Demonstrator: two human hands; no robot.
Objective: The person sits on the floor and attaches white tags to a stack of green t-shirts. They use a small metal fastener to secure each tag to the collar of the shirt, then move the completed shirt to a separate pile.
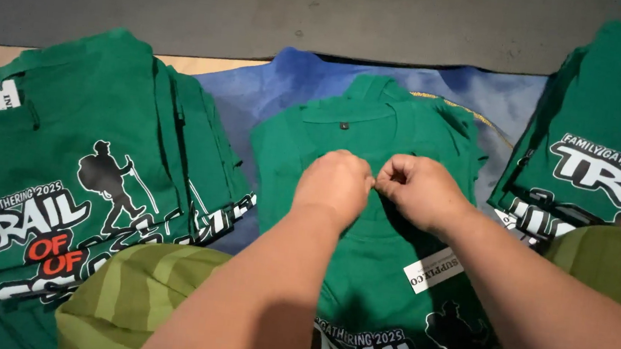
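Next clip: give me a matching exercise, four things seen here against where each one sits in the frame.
Things:
1. left hand
2. white tag
3. left pile of green shirts
4. grey mat

Places:
A. along the top of the frame
B. on the middle shirt, below the right hand
C. on the middle shirt, knuckles meeting the other hand
D. at the left edge, hiker print up

Pairs: 1-C, 2-B, 3-D, 4-A
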